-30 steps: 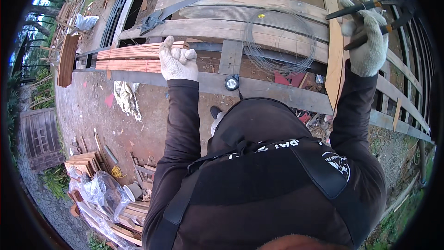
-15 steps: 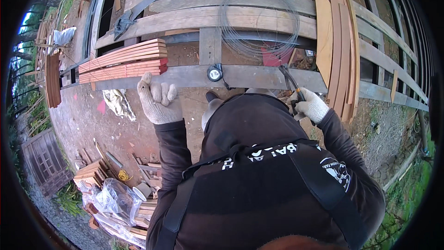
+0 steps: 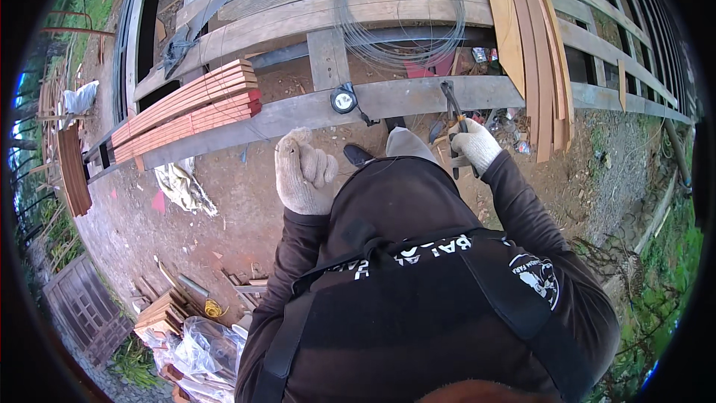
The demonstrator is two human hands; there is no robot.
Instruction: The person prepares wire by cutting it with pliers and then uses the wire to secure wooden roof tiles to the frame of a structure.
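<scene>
My gloved left hand (image 3: 304,172) is curled closed above the ground; what it holds, if anything, is too small to make out. My gloved right hand (image 3: 471,143) grips long dark pliers (image 3: 453,112), their tips by the flat beam (image 3: 406,93) across in front of me. On that beam lie a tape measure (image 3: 344,98) and, to its left, a bundle of red-ended wooden strips (image 3: 186,110). Behind them a coil of thin wire (image 3: 399,15) rests on the slats (image 3: 283,15), and a saw (image 3: 224,4) lies with a dark cloth (image 3: 177,51).
Long loose boards (image 3: 541,67) lie across the frame at right. A light sack (image 3: 186,186) is on the dirt at left. Lumber and plastic sheeting (image 3: 198,351) are piled at lower left. Upright dark planks (image 3: 73,168) stand at the far left, near a weathered door panel (image 3: 88,306).
My right hand has come down with the pliers from the upper right to beside my body. My left hand has moved lower and rightward. My view has shifted, showing more ground ahead.
</scene>
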